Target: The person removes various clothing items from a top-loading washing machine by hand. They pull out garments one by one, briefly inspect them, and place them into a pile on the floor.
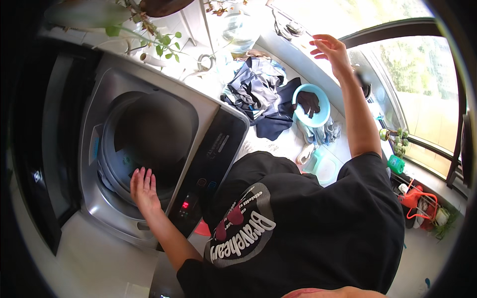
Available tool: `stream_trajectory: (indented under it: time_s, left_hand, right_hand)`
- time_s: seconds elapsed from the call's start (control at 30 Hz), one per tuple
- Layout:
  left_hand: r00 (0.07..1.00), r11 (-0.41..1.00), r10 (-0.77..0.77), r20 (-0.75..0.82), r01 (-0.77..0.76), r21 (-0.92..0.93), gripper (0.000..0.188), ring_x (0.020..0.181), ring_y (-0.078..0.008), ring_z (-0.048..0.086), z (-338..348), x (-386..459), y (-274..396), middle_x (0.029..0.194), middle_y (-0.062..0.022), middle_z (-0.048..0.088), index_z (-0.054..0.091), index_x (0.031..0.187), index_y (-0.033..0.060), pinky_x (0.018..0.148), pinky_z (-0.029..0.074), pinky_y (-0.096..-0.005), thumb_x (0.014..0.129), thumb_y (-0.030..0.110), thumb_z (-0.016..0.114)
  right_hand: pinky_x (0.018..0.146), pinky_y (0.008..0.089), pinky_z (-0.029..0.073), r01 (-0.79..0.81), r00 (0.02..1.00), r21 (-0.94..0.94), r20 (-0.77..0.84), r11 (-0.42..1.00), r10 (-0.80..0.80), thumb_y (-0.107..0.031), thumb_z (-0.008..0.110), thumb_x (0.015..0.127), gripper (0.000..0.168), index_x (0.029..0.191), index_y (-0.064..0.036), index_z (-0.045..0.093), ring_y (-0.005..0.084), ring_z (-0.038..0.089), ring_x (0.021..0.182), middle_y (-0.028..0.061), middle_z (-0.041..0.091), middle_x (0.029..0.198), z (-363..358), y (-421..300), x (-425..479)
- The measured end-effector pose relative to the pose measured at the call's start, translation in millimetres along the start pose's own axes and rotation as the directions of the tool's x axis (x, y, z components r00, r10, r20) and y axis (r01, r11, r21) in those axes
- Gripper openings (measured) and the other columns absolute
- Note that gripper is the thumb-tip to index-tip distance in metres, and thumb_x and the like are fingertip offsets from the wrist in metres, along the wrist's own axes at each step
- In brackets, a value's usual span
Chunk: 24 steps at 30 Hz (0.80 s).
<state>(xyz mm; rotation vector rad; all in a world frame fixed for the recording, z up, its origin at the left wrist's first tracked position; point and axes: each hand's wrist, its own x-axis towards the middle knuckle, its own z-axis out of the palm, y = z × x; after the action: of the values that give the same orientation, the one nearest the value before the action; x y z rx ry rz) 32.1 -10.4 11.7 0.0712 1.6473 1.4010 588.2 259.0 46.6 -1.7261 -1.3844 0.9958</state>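
My left hand [145, 190] is over the near rim of a top-loading washing machine [111, 219], fingers slightly apart and nothing visible in it. The machine's lid is up; a blurred dark area hides most of the drum's inside. Red digits glow on its black control panel [193, 175]. My right hand [329, 54] is raised near the window ledge with fingers apart, close to the end of a thin rod; contact cannot be told. Dark and grey clothes [257, 89] lie heaped on the floor, beside a light-blue basin [325, 106] with dark cloth [308, 104] inside.
Light-blue denim [324, 132] and a pale green plastic stool [322, 167] are beyond my shirt. A trailing plant [162, 46] and a pipe [151, 59] are behind the machine. At right, the window ledge bears succulents [400, 139] and a green bottle [395, 164], with orange items [413, 197] lower down.
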Motion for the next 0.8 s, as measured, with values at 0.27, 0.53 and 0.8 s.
stream_trajectory:
  time_s: [0.27, 0.53, 0.8]
  left_hand:
    - [0.965, 0.957, 0.244, -0.096, -0.224, 0.183, 0.026, 0.095, -0.017, 0.061, -24, -5, -14, 0.106, -0.0072, 0.062, 0.058, 0.112, 0.0025, 0.081, 0.05, -0.0287, 0.09, 0.015, 0.064]
    - [0.802, 0.511, 0.597, -0.024, -0.357, 0.782, 0.018, 0.09, -0.029, 0.06, -38, 10, -16, 0.106, -0.0138, 0.057, 0.058, 0.102, 0.004, 0.074, 0.051, -0.0355, 0.084, 0.002, 0.057]
    - [0.732, 0.484, 0.671, -0.118, -0.313, 0.817, 0.024, 0.108, -0.037, 0.053, -30, -5, 14, 0.121, -0.016, 0.05, 0.05, 0.114, 0.0069, 0.086, 0.047, -0.0416, 0.09, 0.002, 0.05]
  right_hand:
    - [0.066, 0.0269, 0.053, 0.373, 0.654, 0.272, 0.601, 0.887, -0.46, -0.01, 0.061, 0.089, 0.026, 0.113, -0.001, 0.061, 0.0147, 0.064, 0.076, 0.012, 0.068, 0.096, 121, -149, -50]
    - [0.079, 0.0392, 0.05, 0.72, -0.186, 0.285, 0.958, 0.633, -0.22, -0.015, 0.062, 0.084, 0.028, 0.11, -0.007, 0.061, 0.0307, 0.064, 0.089, 0.0147, 0.066, 0.1, 346, -233, -135]
    - [0.078, 0.0427, 0.052, 0.972, -0.129, 0.072, 0.959, 0.222, 0.253, -0.007, 0.061, 0.074, 0.03, 0.104, -0.003, 0.067, 0.0321, 0.062, 0.1, 0.0163, 0.065, 0.107, 626, -20, -104]
